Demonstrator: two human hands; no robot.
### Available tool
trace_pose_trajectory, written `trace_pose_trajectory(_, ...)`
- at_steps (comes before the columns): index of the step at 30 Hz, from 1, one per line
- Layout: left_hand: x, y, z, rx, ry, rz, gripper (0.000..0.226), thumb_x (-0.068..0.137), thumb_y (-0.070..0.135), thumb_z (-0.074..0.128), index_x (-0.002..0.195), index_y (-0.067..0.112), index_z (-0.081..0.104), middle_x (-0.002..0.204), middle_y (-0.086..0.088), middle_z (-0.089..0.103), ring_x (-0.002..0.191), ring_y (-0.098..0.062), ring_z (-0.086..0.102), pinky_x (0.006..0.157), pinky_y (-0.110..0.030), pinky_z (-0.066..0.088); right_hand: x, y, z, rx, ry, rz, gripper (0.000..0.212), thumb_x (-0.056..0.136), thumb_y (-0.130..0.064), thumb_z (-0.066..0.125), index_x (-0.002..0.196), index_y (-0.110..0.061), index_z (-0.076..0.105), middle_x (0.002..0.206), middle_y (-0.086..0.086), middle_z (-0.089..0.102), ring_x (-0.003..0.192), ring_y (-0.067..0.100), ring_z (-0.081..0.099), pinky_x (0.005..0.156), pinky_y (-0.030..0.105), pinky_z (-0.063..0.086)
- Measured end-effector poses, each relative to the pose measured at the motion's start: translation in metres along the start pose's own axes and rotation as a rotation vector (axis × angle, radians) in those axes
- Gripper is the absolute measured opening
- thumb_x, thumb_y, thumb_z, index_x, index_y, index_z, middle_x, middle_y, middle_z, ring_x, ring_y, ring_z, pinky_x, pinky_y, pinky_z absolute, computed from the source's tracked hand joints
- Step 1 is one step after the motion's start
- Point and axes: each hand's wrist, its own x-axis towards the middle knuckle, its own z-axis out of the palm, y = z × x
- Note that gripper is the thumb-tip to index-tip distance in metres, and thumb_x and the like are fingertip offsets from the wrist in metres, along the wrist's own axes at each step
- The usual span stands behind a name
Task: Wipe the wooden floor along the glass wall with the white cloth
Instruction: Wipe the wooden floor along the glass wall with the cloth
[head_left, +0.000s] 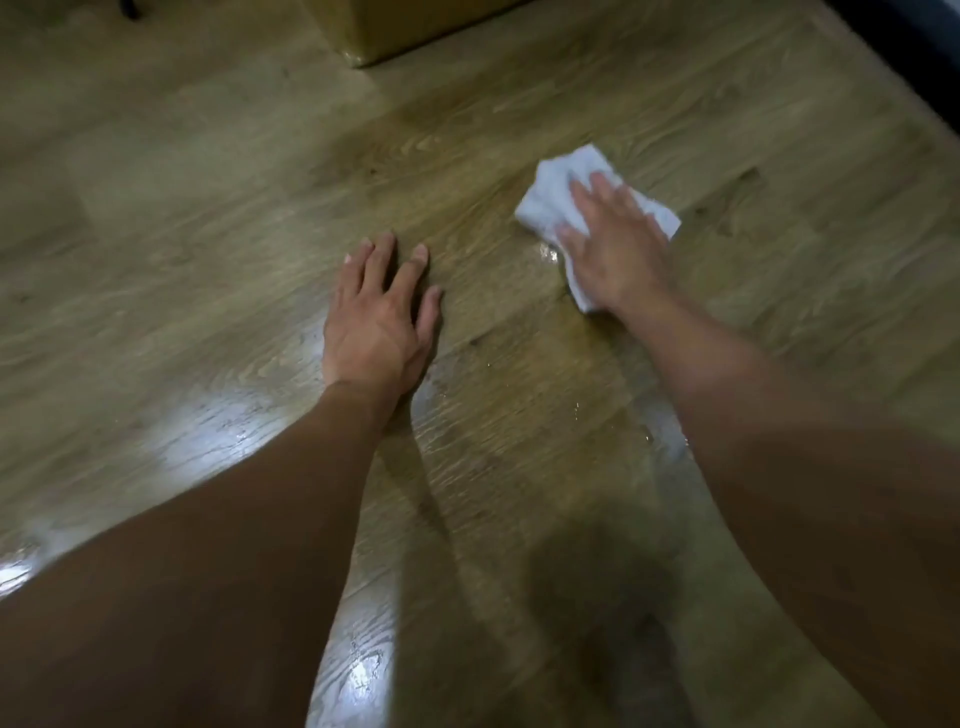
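A wooden floor of long grey-brown planks fills the view, glossy in places, with bright glare on the near left. The white cloth lies crumpled on the floor to the right of centre, toward the far side. The right hand presses flat on top of it, fingers straight and slightly spread, pointing away and to the left. The cloth shows beyond the fingertips, at the right edge of the hand and below the thumb side. Just beside the cloth's near-left edge is a small wet patch that glints, and a few more droplets shine on the planks nearer the person.

The left hand rests palm-down on bare floor to the left of the cloth, apart from it. Its fingers are straight and a little spread, holding nothing.

Far off at the top stands the corner of a brownish box. A dark band runs along the far right edge — what it is cannot be told.
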Motion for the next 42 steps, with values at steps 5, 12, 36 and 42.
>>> trace_pose_trajectory(5, -0.001, 0.000, -0.003, -0.055, 0.005, -0.008, 0.050, 0.100, 0.048, 0.029, 0.144, 0.025, 0.037, 0.155, -0.009, 0.028, 0.144, -0.029, 0.019, 0.120, -0.039, 0.011, 0.006, -0.044, 0.006, 0.030, -0.030, 0.027, 0.053, 0.101, -0.040, 0.029, 0.151, -0.030, 0.012, 0.161, -0.007, 0.001, 0.148, 0.024, -0.002, 0.118, 0.049, 0.004)
trace_pose_trajectory(12, 0.005, 0.004, -0.017, -0.063, -0.084, -0.004, 0.052, 0.099, 0.047, 0.033, 0.145, 0.021, 0.036, 0.154, -0.010, 0.027, 0.142, -0.032, 0.021, 0.118, -0.043, 0.020, -0.099, 0.038, 0.003, -0.024, -0.047, -0.381, 0.052, 0.100, -0.048, 0.029, 0.149, -0.035, 0.019, 0.159, -0.009, 0.016, 0.147, 0.017, 0.015, 0.117, 0.043, 0.016)
trace_pose_trajectory(36, -0.024, 0.104, -0.020, -0.001, -0.152, 0.252, 0.036, 0.092, 0.020, 0.044, 0.126, 0.015, 0.052, 0.118, -0.015, 0.054, 0.109, -0.038, 0.053, 0.090, -0.046, 0.042, -0.161, 0.045, 0.022, -0.017, 0.005, -0.357, 0.057, 0.097, -0.023, 0.044, 0.149, -0.030, 0.023, 0.159, -0.010, 0.017, 0.147, 0.015, 0.010, 0.118, 0.039, 0.007)
trace_pose_trajectory(42, -0.033, 0.132, -0.024, 0.134, -0.282, 0.230, 0.042, 0.100, 0.037, 0.031, 0.134, 0.016, 0.043, 0.131, -0.026, 0.041, 0.122, -0.046, 0.042, 0.101, -0.055, 0.037, -0.161, 0.113, -0.001, 0.022, -0.053, -0.186, 0.052, 0.099, -0.032, 0.040, 0.149, -0.031, 0.024, 0.159, -0.005, 0.017, 0.147, 0.018, 0.013, 0.118, 0.047, 0.015)
